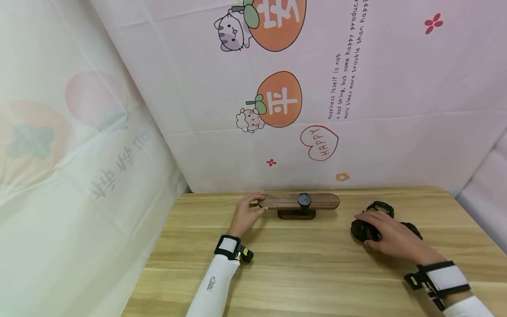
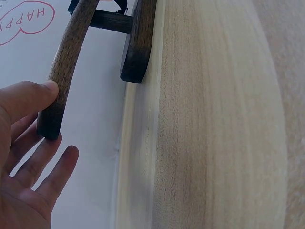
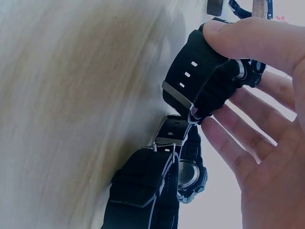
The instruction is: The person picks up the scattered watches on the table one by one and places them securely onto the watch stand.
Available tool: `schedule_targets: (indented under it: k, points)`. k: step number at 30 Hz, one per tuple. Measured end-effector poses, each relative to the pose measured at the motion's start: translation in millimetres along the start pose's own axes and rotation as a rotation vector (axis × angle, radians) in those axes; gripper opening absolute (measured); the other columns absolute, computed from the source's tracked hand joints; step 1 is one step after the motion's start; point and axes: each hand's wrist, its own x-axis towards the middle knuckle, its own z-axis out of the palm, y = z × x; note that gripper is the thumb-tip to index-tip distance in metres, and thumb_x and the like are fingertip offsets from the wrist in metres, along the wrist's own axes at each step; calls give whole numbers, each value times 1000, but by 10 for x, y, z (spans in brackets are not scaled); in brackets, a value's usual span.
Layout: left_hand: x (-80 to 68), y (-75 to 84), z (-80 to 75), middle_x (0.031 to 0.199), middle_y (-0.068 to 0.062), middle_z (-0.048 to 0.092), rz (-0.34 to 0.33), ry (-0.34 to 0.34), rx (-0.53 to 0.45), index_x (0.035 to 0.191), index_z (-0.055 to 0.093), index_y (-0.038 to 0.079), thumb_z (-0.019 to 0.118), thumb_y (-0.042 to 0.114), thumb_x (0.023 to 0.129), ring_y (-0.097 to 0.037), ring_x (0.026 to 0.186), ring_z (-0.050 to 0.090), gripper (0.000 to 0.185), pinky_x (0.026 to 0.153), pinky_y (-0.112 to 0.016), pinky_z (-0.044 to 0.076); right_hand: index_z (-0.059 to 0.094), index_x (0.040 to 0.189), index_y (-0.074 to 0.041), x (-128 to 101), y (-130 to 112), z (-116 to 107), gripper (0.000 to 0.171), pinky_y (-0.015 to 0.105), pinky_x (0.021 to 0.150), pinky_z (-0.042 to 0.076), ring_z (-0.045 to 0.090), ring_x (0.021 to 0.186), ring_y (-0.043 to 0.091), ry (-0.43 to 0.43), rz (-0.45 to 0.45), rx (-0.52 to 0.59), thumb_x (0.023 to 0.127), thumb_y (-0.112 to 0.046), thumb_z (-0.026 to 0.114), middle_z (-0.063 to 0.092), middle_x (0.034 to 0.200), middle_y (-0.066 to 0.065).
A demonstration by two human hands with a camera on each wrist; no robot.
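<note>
Dark rounded wooden stand (image 1: 299, 201) bearing one watch (image 1: 304, 200), on pale grained table (image 1: 309, 268): left hand (image 1: 246, 214) loosely spread, thumb touching its end; right hand (image 1: 390, 237) pinching ribbed black watch (image 1: 362, 230) beside two others.

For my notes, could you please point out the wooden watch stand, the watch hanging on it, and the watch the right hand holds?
wooden watch stand (image 1: 325, 201): head view, bare right part of bar.
watch on the stand (image 1: 304, 200): head view, dial.
held watch (image 3: 198, 76): right wrist view, strap.
</note>
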Motion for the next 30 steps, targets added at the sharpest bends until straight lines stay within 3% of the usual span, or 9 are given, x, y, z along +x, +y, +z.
schedule_targets:
  k: [22, 30]
  points:
    - [0, 12, -6, 139, -5, 68, -11, -8, 8, 128, 73, 12, 82, 14, 96, -25, 129, 65, 34, 107, -39, 59, 59, 148, -4, 15, -36, 35, 80, 66, 92, 58, 57, 128, 46, 102, -24, 0, 80, -25, 95, 60, 142, 22]
    - [0, 23, -11, 138, -5, 69, -17, -10, 11, 128, 73, 12, 82, 14, 96, -24, 129, 65, 33, 107, -39, 59, 60, 142, -4, 22, -37, 78, 78, 67, 93, 58, 58, 126, 45, 142, -22, 15, 76, -19, 97, 59, 141, 23]
